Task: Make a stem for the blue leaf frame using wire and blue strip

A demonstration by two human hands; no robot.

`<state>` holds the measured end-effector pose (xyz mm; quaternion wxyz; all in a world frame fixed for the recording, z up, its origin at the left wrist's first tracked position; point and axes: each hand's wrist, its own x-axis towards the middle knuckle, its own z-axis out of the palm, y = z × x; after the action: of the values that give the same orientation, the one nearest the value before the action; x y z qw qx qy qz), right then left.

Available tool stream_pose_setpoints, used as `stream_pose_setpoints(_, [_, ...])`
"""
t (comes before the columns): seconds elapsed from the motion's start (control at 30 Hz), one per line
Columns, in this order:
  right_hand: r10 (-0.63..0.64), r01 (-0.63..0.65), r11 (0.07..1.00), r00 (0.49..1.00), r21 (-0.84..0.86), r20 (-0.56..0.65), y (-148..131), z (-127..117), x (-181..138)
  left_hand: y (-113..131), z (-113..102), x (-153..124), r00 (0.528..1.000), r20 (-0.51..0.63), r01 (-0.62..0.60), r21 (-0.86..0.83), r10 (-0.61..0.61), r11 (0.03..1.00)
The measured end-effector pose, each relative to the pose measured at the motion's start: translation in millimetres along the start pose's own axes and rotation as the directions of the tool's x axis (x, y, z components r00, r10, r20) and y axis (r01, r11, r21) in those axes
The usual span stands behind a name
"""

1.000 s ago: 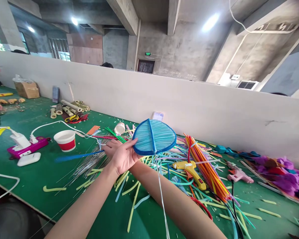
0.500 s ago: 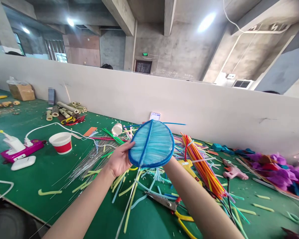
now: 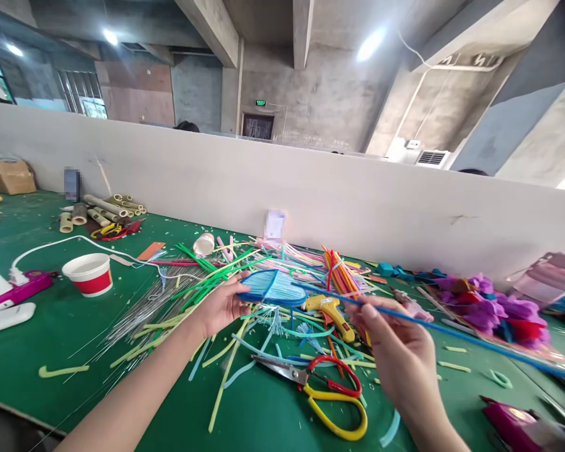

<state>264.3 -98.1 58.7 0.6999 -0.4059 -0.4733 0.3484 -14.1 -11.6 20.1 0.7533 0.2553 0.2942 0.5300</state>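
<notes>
My left hand [image 3: 223, 306] pinches the left edge of a blue leaf shape [image 3: 275, 289], which has a dark blue rim and midrib and pale blue fill. It is tilted, so I see it at a slant. Between the thumb and fingers of my right hand [image 3: 400, 345] runs a long blue pipe cleaner [image 3: 433, 325]; its tip is close to the leaf's right end, and whether they touch I cannot tell. Beneath, on the table, lie scissors [image 3: 306, 376] with one red and one yellow handle. A yellow glue gun [image 3: 332, 314] rests between my hands.
Loose pipe cleaners and thin wires [image 3: 141, 301] cover the green table [image 3: 169, 402]. Left are a red-and-white paper cup [image 3: 88, 275], a purple power strip [image 3: 19, 292] and bamboo pieces [image 3: 103, 210]. Purple petals [image 3: 475, 301] lie right. A white partition [image 3: 207, 182] stands behind.
The leaf shape has tipped from facing me to a flatter slant and sits lower. My right hand has come out from behind it to the right, now holding the blue pipe cleaner. The view has shifted right.
</notes>
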Motion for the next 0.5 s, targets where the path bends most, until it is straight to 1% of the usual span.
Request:
stream_pose_setpoints(0.1, [0.001, -0.001, 0.999, 1.0, -0.04, 0.02, 23.9, -4.6, -15.1, -4.3, -1.8, 0.2, 0.999, 0.034, -0.03, 0.104, 0.026, 0.994])
stream_pose_setpoints(0.2, [0.011, -0.004, 0.997, 0.996, -0.076, 0.088, 35.8, -3.6, -22.9, -8.6, -3.3, 3.0, 0.997, 0.028, -0.08, 0.181, 0.076, 0.98])
stream_pose_setpoints(0.27, [0.01, 0.006, 0.995, 0.986, -0.098, 0.165, 36.2, -1.5, -27.4, -10.9, -3.6, 5.0, 0.994, 0.016, -0.108, 0.221, 0.107, 0.969])
stream_pose_setpoints(0.33, [-0.021, 0.049, 0.992, 0.974, -0.118, 0.224, 33.8, 1.1, -31.2, -12.5, -3.9, 6.5, 0.992, 0.012, -0.125, 0.249, 0.126, 0.96])
stream_pose_setpoints(0.4, [-0.063, 0.103, 0.984, 0.964, -0.146, 0.257, 31.7, 3.6, -34.2, -13.4, -4.4, 7.1, 0.991, 0.016, -0.135, 0.267, 0.136, 0.954])
stream_pose_setpoints(0.5, [-0.093, 0.155, 0.967, 0.953, -0.201, 0.288, 33.1, 5.4, -36.9, -13.8, -4.5, 6.3, 0.99, 0.043, -0.139, 0.301, 0.132, 0.943])
